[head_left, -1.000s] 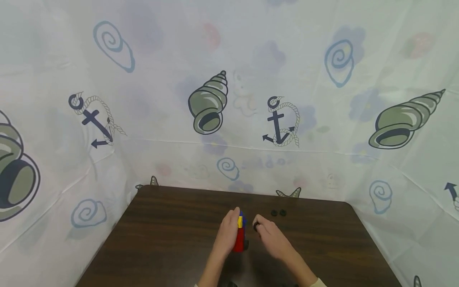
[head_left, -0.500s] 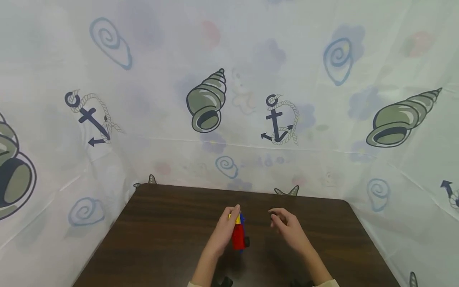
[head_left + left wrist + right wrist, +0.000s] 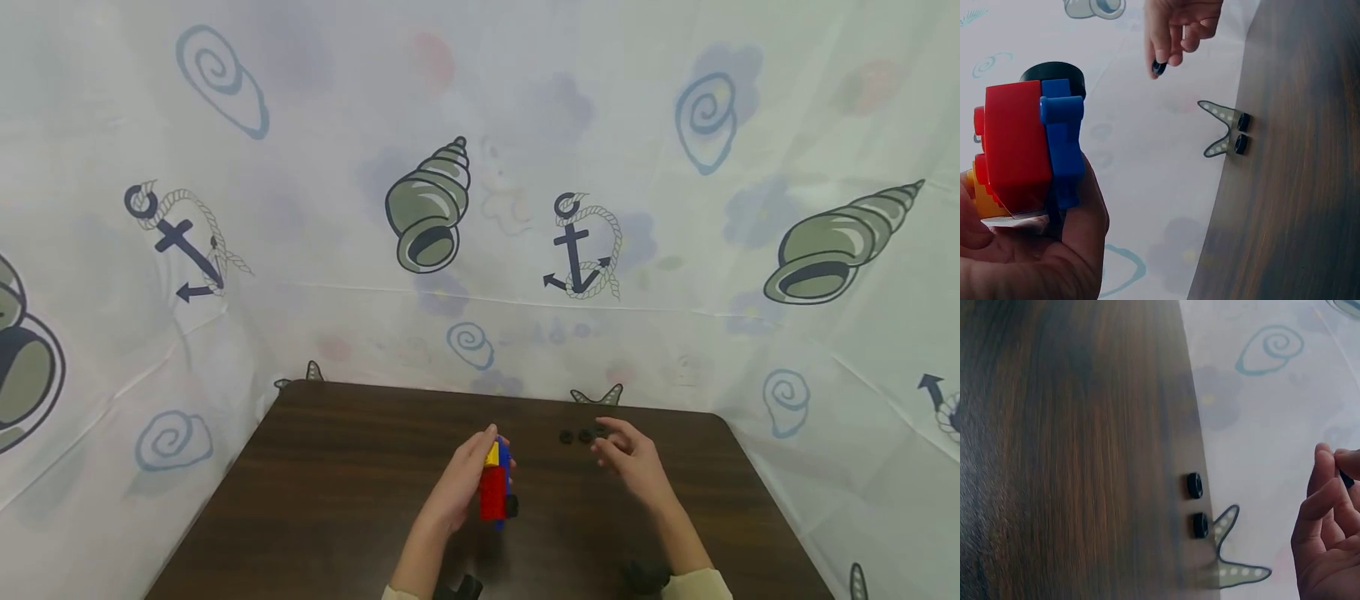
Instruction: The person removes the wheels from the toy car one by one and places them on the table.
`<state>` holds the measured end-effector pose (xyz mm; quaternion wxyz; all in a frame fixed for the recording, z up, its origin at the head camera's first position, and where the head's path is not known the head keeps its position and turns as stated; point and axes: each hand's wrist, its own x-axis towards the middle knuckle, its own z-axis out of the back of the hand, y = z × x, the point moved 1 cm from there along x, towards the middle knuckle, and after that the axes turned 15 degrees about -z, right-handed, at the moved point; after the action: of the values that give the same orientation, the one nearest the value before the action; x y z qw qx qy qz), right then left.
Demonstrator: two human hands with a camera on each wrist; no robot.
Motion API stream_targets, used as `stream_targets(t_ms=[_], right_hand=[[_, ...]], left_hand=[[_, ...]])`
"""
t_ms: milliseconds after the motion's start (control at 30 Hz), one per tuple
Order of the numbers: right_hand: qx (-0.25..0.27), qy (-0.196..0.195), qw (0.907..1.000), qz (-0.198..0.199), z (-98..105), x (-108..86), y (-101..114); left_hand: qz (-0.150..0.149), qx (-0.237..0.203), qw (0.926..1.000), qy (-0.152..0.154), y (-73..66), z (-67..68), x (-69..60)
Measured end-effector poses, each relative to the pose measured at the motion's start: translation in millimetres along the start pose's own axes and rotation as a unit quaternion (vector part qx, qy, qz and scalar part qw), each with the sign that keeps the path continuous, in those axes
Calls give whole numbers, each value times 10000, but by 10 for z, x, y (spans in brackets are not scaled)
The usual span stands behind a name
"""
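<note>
A toy truck (image 3: pixel 493 492) of blocks, red and yellow on a blue base, is held in my left hand (image 3: pixel 459 479) above the table. One black wheel (image 3: pixel 512 506) sits on its right side in the head view, and the left wrist view shows this wheel (image 3: pixel 1054 74) at the top of the truck. Further right and back, my right hand (image 3: pixel 633 460) pinches a loose black wheel (image 3: pixel 1159 67) between thumb and fingertips. Just left of those fingers in the head view, two black wheels (image 3: pixel 576 436) lie on the table. Palm and fingers partly hide the truck's yellow end.
The dark wooden table (image 3: pixel 360 500) ends at a white cloth backdrop (image 3: pixel 337 208) printed with shells and anchors. In the right wrist view, the two loose wheels (image 3: pixel 1194 485) lie near the table's far edge.
My right hand has moved right and away from the truck, keeping the pinched wheel, and now stands past the two loose wheels. My left hand has turned the truck slightly, showing more red.
</note>
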<state>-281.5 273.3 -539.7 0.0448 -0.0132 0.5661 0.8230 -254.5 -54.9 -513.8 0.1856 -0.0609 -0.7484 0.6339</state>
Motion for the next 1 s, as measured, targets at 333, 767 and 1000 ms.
stream_targets(t_ms=[333,767,1000], right_hand=[[-98,-173,9983,-542,111,155,-166],[-1647,-188,9784,-1237,124,464,-509],[-2204,-235,9660,-1334,65,546,-566]], left_hand=[[18,-32,10000,-69,15,26,-20],[14,72,9999,-75,39,53,-7],[3,-6,9999,-118,38,64,-10]])
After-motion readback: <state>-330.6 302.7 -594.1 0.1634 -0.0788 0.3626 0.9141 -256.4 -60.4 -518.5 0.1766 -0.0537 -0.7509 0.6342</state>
